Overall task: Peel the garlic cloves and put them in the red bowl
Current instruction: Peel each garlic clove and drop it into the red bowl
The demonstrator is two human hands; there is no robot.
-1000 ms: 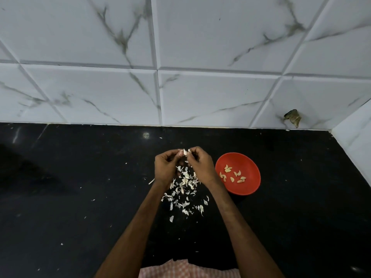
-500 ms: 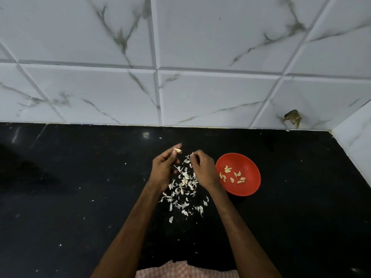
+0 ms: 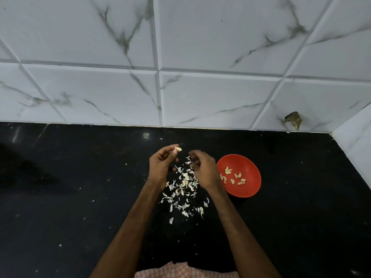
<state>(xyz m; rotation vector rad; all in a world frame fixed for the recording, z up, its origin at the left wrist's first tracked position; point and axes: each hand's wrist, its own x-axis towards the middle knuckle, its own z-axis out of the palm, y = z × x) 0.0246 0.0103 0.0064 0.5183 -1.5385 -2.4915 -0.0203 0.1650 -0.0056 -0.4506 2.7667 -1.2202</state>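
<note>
Head view | garlic clove (image 3: 178,149): small, pale, smooth, long axis roughly left-right, tip toward the right | left grip (image 3: 162,167): fingertips pinch it above the surface (image 3: 80,197), glossy black | right grip (image 3: 204,169): loosely curled, blurred, contents unclear | papery white peels (image 3: 185,189) heaped between the wrists | round red bowl (image 3: 251,189) just right, holding peeled cloves (image 3: 232,177)

Left hand (image 3: 163,167): I see thumb and forefinger pinching a garlic clove (image 3: 177,149).
Right hand (image 3: 205,170): palm down, fingers curled, blurred; I can't tell any hold.
Forearms (image 3: 128,227): bare, angled inward.
</note>
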